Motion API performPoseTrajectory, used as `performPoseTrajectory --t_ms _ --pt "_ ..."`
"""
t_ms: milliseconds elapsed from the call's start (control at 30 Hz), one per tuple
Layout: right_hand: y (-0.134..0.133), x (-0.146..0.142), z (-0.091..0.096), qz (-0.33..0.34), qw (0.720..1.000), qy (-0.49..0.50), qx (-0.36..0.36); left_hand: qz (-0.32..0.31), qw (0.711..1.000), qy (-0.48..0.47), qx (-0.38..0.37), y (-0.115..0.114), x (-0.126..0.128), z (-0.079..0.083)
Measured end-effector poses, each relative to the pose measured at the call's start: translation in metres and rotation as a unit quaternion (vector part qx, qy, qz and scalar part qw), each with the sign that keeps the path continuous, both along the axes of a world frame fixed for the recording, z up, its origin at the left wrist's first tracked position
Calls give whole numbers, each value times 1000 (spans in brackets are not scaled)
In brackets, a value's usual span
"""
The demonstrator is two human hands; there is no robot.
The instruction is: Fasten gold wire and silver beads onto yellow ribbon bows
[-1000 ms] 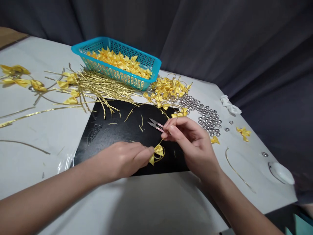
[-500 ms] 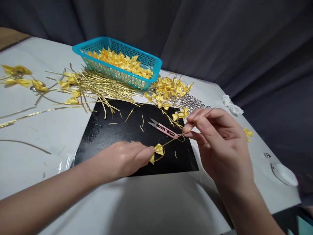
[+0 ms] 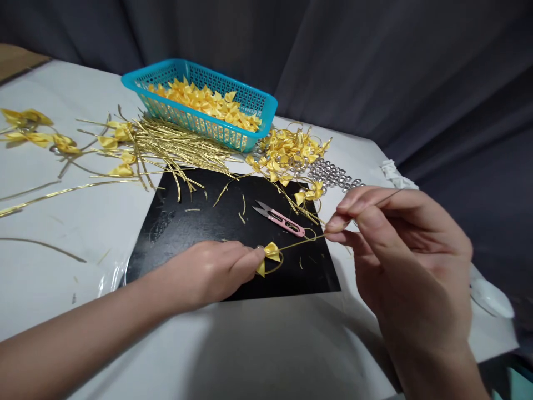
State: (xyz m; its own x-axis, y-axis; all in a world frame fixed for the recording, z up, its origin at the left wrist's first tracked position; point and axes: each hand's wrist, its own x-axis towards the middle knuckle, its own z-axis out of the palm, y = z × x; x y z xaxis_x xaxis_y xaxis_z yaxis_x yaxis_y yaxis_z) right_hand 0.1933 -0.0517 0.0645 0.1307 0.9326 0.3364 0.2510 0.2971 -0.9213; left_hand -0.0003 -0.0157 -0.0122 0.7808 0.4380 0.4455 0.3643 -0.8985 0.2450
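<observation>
Since a second ago your right hand [image 3: 400, 244] has drawn away to the right and toward you, off the mat [image 3: 187, 222], and the gold cord [image 3: 300, 242] that sat coiled beside the bow [image 3: 268, 256] now runs out nearly straight; your left hand [image 3: 208, 272] has stayed put. Taking the mat as the landmark and going left to right: on the table [image 3: 62, 233] left of the mat lie loose bows and long gold strands, and behind its far left corner a heap of cut gold cords [image 3: 175, 147] spills onto it, with a blue basket [image 3: 200, 103] of yellow bows just behind that. On the mat's near edge your left hand lies low, fingers closed together and pinching the bow against the mat. The bow is small, yellow satin, with a loop of cord curling under it. From it the cord's long axis runs right and slightly away from you, taut, past the tail of the pink snips [image 3: 281, 218] lying near the mat's middle, to the mat's right edge. There your right hand is raised, thumb and forefinger clamped on the cord's free end. The left hand is the nearer to the bow, touching it; the right is well apart. Behind the mat's right corner lie more bows [image 3: 291, 153] and silver beads [image 3: 333, 175].
</observation>
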Motion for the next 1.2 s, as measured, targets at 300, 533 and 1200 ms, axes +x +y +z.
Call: performPoseTrajectory --t_ms 300,533,1200 --pt "6 2 -5 36 999 26 -27 1 1000 -8 25 0 2 0" --pt "8 2 -7 33 998 54 9 13 999 6 39 -2 1 -3" --pt "5 3 -4 10 995 93 36 42 995 4 90 -5 2 0"
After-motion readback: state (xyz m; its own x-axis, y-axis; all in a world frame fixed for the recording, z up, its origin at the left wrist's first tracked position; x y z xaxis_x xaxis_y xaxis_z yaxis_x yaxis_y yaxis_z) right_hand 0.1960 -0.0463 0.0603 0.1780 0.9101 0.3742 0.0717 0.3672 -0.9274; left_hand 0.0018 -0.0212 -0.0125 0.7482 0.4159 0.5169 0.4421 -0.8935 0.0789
